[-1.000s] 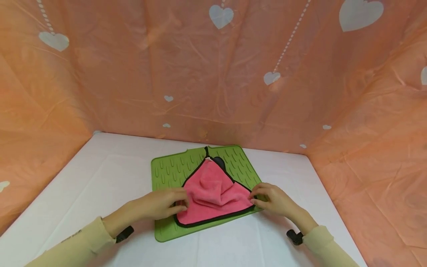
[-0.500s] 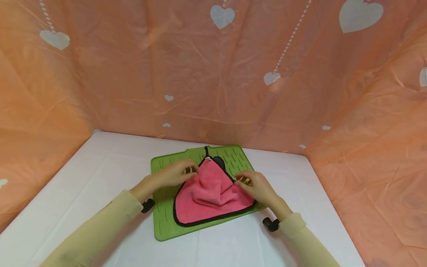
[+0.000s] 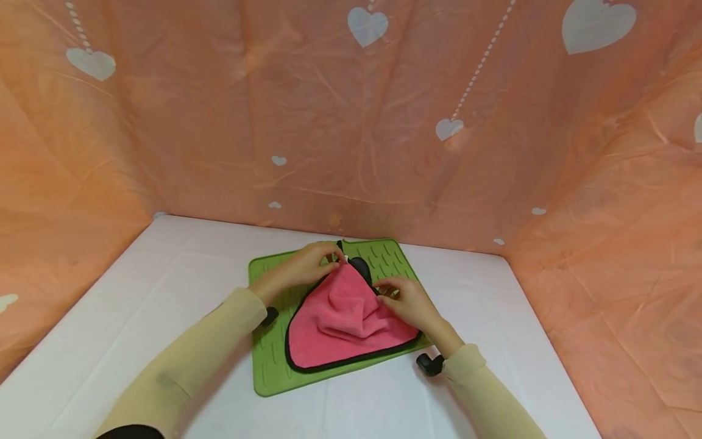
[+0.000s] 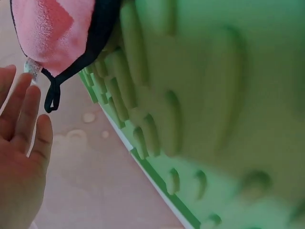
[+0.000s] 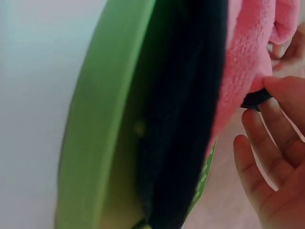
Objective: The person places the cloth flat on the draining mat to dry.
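Beige sleeve [image 3: 203, 341] first, coming in from the left with a small black wrist piece [image 3: 269, 317] under its cuff, probably the wrist camera. It leads over the green mat [image 3: 265, 366], which lies flat on the white tabletop [image 3: 164, 274], ridged side up, so I'd guess it gives whatever's on it some hold. The left hand [image 3: 309, 263] is up at the far corner of the pink cloth [image 3: 323, 341], fingertips right by the white tag [image 4: 33, 68] and black loop [image 4: 53, 95]. From the left wrist its visible fingers look fairly straight, but the thumb's hidden, so I can't tell whether it's pinching anything. The cloth is spread on the mat, rumpled in the middle; no idea what's causing the bump. Just right of the far corner, a dark rounded thing [image 3: 359, 268] pokes out past the black trim. Then the right hand [image 3: 408, 300], nearly closed, pinches the cloth's right edge between thumb and fingers, likely because that bound edge is easy to grab. Last up, the other beige sleeve [image 3: 482, 384].
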`<state>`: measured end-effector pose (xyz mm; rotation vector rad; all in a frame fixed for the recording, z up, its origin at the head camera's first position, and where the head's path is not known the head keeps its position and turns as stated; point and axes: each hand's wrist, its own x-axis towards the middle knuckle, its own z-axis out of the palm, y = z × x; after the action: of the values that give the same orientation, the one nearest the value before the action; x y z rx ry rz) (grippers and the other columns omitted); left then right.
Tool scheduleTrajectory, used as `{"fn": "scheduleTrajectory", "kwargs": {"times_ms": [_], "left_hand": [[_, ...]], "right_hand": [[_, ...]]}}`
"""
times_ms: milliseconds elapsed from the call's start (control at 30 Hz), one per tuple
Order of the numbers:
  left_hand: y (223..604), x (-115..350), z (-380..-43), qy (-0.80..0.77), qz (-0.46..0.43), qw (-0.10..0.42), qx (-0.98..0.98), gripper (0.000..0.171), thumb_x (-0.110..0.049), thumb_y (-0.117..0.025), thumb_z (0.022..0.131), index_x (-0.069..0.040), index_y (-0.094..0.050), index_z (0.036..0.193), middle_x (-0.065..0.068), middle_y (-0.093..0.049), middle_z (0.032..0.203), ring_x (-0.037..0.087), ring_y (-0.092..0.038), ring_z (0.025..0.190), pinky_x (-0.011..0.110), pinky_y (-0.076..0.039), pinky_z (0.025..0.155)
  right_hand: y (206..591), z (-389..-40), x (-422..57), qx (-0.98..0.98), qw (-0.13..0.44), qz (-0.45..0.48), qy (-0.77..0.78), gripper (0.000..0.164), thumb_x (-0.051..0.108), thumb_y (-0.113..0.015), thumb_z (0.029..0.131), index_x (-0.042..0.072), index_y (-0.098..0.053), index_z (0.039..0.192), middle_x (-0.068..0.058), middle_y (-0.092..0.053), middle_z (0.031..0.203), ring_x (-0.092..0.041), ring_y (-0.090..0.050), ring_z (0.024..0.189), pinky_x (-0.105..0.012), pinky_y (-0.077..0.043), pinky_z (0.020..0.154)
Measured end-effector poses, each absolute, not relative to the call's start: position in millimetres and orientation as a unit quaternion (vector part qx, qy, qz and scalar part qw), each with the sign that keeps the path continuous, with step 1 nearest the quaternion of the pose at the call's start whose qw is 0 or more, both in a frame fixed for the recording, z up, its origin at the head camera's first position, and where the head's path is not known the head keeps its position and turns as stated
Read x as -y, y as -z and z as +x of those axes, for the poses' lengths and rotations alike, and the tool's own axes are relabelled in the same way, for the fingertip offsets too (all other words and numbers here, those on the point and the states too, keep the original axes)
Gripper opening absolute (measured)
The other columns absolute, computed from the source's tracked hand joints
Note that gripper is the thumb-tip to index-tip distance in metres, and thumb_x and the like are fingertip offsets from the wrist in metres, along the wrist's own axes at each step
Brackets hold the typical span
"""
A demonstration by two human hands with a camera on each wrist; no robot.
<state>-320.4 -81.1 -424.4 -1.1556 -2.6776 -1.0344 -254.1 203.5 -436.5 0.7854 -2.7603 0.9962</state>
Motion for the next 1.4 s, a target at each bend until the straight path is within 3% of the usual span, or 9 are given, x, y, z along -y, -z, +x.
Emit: {"fn": "scheduleTrajectory", "kwargs": {"times_ms": [133, 267, 400, 700, 933, 1200, 1400], "left_hand": [[424, 73, -328, 0.307, -0.384, 0.049, 0.870, 0.018, -0.008, -0.069, 0.100, -0.007, -0.074, 0.118, 0.009, -0.071, 0.118, 0.030, -0.063, 0.117, 0.047, -0.050, 0.103], [424, 69, -333, 0.278, -0.387, 0.047, 0.878, 0.020, -0.011, -0.071, 0.100, -0.010, -0.075, 0.120, 0.007, -0.072, 0.121, 0.030, -0.059, 0.125, 0.048, -0.048, 0.106], [424, 68, -335, 0.264, -0.391, 0.039, 0.881, 0.020, -0.011, -0.072, 0.099, -0.011, -0.076, 0.119, 0.007, -0.072, 0.120, 0.029, -0.060, 0.121, 0.048, -0.050, 0.101], [425, 71, -336, 0.246, -0.389, 0.056, 0.886, 0.011, -0.010, -0.072, 0.099, -0.011, -0.077, 0.108, 0.008, -0.069, 0.118, 0.032, -0.060, 0.120, 0.050, -0.048, 0.104], [419, 80, -330, 0.248, -0.391, 0.093, 0.882, 0.007, -0.010, -0.073, 0.098, -0.011, -0.077, 0.103, 0.005, -0.070, 0.107, 0.027, -0.068, 0.102, 0.048, -0.052, 0.096], [405, 102, -319, 0.264, -0.364, 0.107, 0.887, 0.009, -0.011, -0.072, 0.098, -0.008, -0.075, 0.107, 0.005, -0.070, 0.104, 0.026, -0.069, 0.099, 0.055, -0.044, 0.105], [401, 125, -314, 0.281, -0.334, 0.108, 0.893, 0.011, -0.009, -0.071, 0.098, -0.007, -0.073, 0.109, 0.007, -0.070, 0.105, 0.025, -0.070, 0.097, 0.048, -0.053, 0.093]], "right_hand": [[435, -254, -200, 0.905, 0.051, 0.260, -0.333, 0.023, 0.004, -0.078, 0.091, 0.006, -0.077, 0.114, -0.005, -0.073, 0.101, -0.019, -0.069, 0.088, -0.033, -0.059, 0.078], [433, -254, -195, 0.900, 0.063, 0.268, -0.337, 0.023, 0.003, -0.078, 0.091, 0.006, -0.077, 0.114, -0.004, -0.072, 0.101, -0.020, -0.069, 0.089, -0.033, -0.060, 0.078], [431, -253, -191, 0.895, 0.079, 0.279, -0.339, 0.023, 0.002, -0.078, 0.090, 0.006, -0.077, 0.113, -0.005, -0.072, 0.102, -0.021, -0.069, 0.090, -0.035, -0.060, 0.078], [431, -255, -188, 0.890, 0.091, 0.289, -0.340, 0.022, 0.001, -0.079, 0.090, 0.006, -0.077, 0.112, -0.007, -0.072, 0.103, -0.023, -0.069, 0.092, -0.038, -0.060, 0.078], [429, -260, -192, 0.881, 0.109, 0.294, -0.354, 0.021, 0.003, -0.077, 0.092, 0.001, -0.076, 0.113, -0.008, -0.073, 0.101, -0.025, -0.070, 0.093, -0.045, -0.060, 0.078], [429, -268, -198, 0.893, 0.102, 0.278, -0.338, 0.021, 0.006, -0.074, 0.095, 0.001, -0.075, 0.115, -0.006, -0.071, 0.101, -0.023, -0.069, 0.092, -0.037, -0.060, 0.076], [430, -275, -199, 0.902, 0.074, 0.276, -0.325, 0.023, 0.008, -0.075, 0.095, -0.001, -0.075, 0.116, -0.009, -0.072, 0.105, -0.024, -0.070, 0.092, -0.038, -0.061, 0.077]]}}
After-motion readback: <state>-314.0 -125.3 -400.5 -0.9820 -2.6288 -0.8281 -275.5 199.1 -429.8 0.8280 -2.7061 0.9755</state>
